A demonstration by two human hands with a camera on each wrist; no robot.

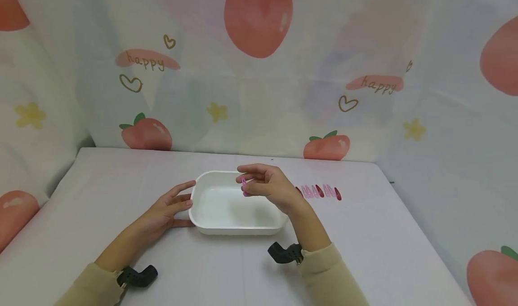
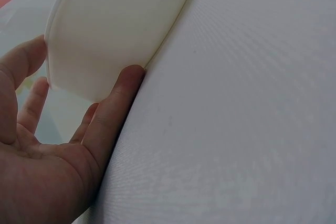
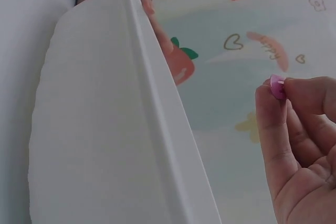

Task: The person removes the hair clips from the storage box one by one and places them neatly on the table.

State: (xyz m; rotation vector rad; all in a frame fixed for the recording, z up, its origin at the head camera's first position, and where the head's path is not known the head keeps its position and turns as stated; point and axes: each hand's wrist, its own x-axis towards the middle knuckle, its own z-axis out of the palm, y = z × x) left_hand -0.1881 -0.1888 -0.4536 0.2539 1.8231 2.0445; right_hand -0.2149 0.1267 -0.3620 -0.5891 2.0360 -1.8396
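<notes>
A white plastic basin [image 1: 238, 231] stands on the table with its inside facing up. My left hand [image 1: 162, 214] is at its left end, fingers spread and fairly straight, fingertips touching the rim and side wall. In the left wrist view a fingertip [image 2: 131, 74] lies low against the basin's wall [image 2: 121, 24]. Over the basin, my right hand [image 1: 272, 185] pinches a small pink hair clip [image 1: 243, 187] between thumb and finger. The right wrist view shows this pink hair clip [image 3: 277, 87] held above the rim, mostly covered by the fingertips.
Right of the basin, several pink and dark red hair clips [image 1: 319, 191] lie in a row, the left end partly behind my right hand. White cloth covers the table [image 1: 364, 252]. A printed curtain [image 1: 259, 99] hangs behind and at both sides.
</notes>
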